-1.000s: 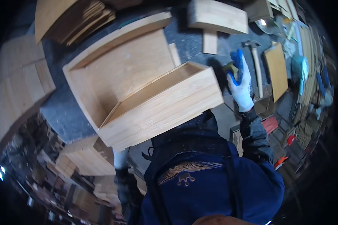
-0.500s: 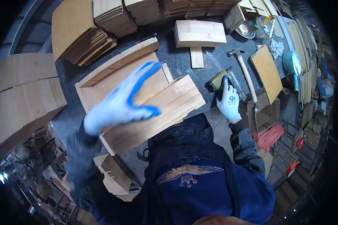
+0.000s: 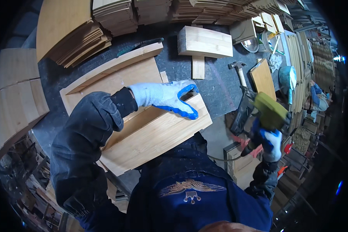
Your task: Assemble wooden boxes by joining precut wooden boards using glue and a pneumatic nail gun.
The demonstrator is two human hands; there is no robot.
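Note:
A shallow open wooden box (image 3: pixel 116 83) of light bamboo boards lies on the dark workbench (image 3: pixel 220 91) in front of me. My left hand (image 3: pixel 168 98), in a white glove with blue palm, rests on the top edge of the box's near wall (image 3: pixel 158 137), fingers curled over its right end. My right hand (image 3: pixel 268 141), in a similar glove, grips a nail gun (image 3: pixel 259 114) with a yellow-green top, held in the air to the right of the box, off the bench edge. A thin hose trails from the gun's handle.
A hammer (image 3: pixel 239 73) lies on the bench to the right of the box. A T-shaped wooden piece (image 3: pixel 203 46) sits behind it. Stacks of curved bamboo boards (image 3: pixel 81 34) line the back and left. A small board (image 3: pixel 263 79) and cluttered shelves stand at the right.
My left hand has come down from mid-air onto the box's near wall. My right hand has lifted the nail gun off the bench and drawn it back to the right.

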